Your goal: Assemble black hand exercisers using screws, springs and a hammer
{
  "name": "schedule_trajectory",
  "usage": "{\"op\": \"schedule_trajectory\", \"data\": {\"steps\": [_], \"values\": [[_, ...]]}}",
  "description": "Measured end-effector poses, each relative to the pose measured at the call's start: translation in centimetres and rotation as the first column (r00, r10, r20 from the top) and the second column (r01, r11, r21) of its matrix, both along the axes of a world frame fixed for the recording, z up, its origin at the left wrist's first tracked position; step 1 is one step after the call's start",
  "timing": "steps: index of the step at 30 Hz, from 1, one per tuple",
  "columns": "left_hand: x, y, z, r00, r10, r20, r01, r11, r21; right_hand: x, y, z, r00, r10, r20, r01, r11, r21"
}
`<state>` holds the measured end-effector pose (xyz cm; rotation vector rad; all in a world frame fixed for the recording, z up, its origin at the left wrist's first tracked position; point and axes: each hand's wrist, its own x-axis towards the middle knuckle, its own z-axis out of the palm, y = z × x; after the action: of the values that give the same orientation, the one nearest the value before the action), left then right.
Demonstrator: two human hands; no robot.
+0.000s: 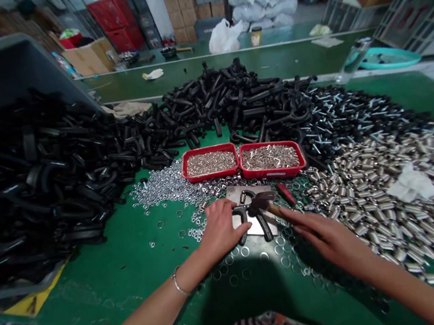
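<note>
The black handle (249,208) lies on a small steel plate (236,195) at the near centre of the counter (134,265). The left hand (222,229) pinches one of its legs, and the right hand (324,236) is closed on a hammer (264,202) poised over its bend (apparently a driving-in step). A blow here calls for a square strike and a steadied piece; whatever sits under the hammer's blurred head is hidden.
</note>
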<state>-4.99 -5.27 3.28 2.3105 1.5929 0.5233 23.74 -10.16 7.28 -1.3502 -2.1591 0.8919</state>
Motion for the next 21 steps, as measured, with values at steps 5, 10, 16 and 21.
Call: {"op": "schedule_trajectory", "data": {"steps": [5, 10, 16, 21], "values": [[0.1, 0.9, 0.3, 1.0, 0.021, -0.021, -0.023, 0.993, -0.112, -1.8, 1.4, 1.4, 0.995, 0.013, 0.1, -0.036, 0.972, 0.232], [0.2, 1.2, 0.7, 0.999, 0.034, -0.041, -0.04, 0.989, -0.141, -1.9, 2.1, 0.6, 0.966, 0.133, 0.22, -0.164, 0.978, 0.127], [0.2, 1.2, 0.8, 0.997, 0.039, -0.063, -0.048, 0.987, -0.152, -1.9, 4.5, 0.7, 0.995, 0.065, 0.078, -0.073, 0.992, 0.106], [0.9, 1.2, 1.0, 0.989, 0.065, -0.13, -0.082, 0.988, -0.132, -2.5, 6.9, 0.8, 0.996, -0.013, 0.088, 0.002, 0.992, 0.123]]}}
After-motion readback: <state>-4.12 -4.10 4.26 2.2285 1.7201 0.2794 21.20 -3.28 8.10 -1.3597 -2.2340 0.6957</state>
